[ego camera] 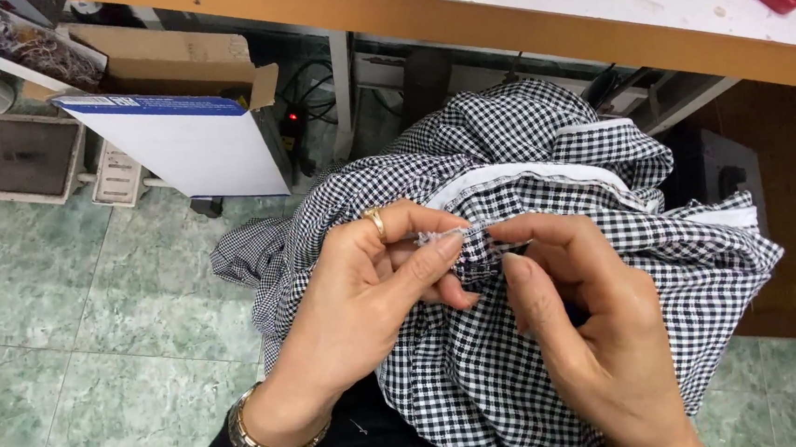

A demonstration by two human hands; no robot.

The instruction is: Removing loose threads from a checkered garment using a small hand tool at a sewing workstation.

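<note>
My left hand (375,290) and right hand (572,314) are both pinched tight on the seam (469,237) of the checked fabric (483,376) bunched in my lap. Tug too hard and the stitching might tear. My fingertips hide the exact spot, maybe loose thread there.

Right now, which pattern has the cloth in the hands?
Small black-and-white checks on the cloth, best seen in the head view.
</note>
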